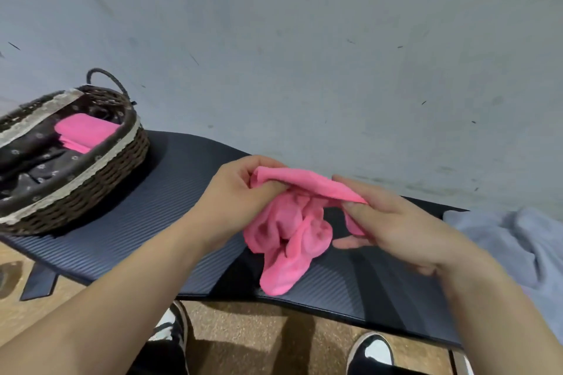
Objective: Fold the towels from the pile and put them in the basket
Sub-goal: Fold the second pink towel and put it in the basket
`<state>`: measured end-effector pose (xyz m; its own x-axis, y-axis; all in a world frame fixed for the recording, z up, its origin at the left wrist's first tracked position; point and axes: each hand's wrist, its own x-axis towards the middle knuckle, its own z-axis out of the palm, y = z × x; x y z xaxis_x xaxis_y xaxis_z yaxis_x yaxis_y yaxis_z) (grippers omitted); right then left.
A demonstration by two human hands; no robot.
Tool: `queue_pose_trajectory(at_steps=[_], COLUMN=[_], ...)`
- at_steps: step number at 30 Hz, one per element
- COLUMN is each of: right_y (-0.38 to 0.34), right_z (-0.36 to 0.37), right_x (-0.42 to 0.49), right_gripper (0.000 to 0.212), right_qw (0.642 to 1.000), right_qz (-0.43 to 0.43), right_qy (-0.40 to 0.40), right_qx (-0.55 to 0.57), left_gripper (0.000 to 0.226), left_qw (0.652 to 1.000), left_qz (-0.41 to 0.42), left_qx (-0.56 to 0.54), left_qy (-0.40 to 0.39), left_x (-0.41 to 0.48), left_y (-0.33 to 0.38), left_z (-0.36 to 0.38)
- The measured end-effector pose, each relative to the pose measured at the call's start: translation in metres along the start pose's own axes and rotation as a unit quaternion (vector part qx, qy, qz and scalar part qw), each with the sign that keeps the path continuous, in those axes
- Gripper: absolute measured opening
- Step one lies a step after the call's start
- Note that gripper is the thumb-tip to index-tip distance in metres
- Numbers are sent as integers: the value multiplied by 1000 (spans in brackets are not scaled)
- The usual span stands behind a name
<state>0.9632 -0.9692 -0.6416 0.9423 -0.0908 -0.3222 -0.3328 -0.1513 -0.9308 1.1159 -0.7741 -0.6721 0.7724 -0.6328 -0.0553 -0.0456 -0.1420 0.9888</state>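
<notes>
A crumpled pink towel [288, 228] hangs over the middle of the dark ribbed mat [128, 237]. My left hand [240, 192] pinches its upper edge at the left. The other end of that edge is gripped by my right hand [393, 222]. The rest of the cloth droops in folds between the hands, its tip near the mat's front edge. At the far left stands a brown wicker basket [100, 183] with a lace-trimmed dark lining. Inside it lies a folded pink towel [83, 132].
A light grey-blue cloth [511, 240] lies bunched at the right end of the mat. A pale wall rises right behind the mat. Below the front edge are a brown floor and two dark shoes [370, 353].
</notes>
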Motion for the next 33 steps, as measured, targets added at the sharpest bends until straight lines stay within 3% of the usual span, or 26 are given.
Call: queue_pose_trajectory(at_steps=[4, 7, 9, 11, 14, 19, 23, 25, 29, 33], right_y=[8, 8, 11, 20, 30, 39, 39, 38, 40, 42], right_z=[-13, -14, -13, -13, -13, -16, -13, -9, -6, -4], right_x=[-3, 4, 9, 12, 11, 9, 4, 0, -7, -12], right_gripper=[49, 31, 23, 21, 34, 54, 50, 49, 47, 44], right_qw=[978, 960, 966, 986, 986, 974, 946, 932, 899, 866], right_qz=[-21, -41, -54, -73, -64, -72, -76, -83, -88, -122], right_qy=[38, 90, 126, 122, 130, 206, 278, 300, 381, 447], right_qx=[202, 263, 218, 89, -85, -63, -150, -183, -195, -188], left_gripper=[9, 28, 35, 38, 36, 36, 32, 28, 14, 9], left_qw=[1000, 995, 990, 984, 977, 969, 931, 921, 945, 926], left_qz=[-27, -45, -40, -30, -16, 10, 10, 12, 49, 95], left_qx=[-1, 63, 99, 133, 175, 222, 330, 366, 317, 360], left_qy=[-14, -55, -90, -111, -118, -105, -158, -132, -60, 59], left_x=[0, 1, -1, -5, -9, -18, -33, -37, -42, -39], left_y=[0, 1, 3, 5, 4, 0, -2, -3, -3, 3], left_z=[-12, -19, -24, -29, -38, -50, -62, -68, -72, -67])
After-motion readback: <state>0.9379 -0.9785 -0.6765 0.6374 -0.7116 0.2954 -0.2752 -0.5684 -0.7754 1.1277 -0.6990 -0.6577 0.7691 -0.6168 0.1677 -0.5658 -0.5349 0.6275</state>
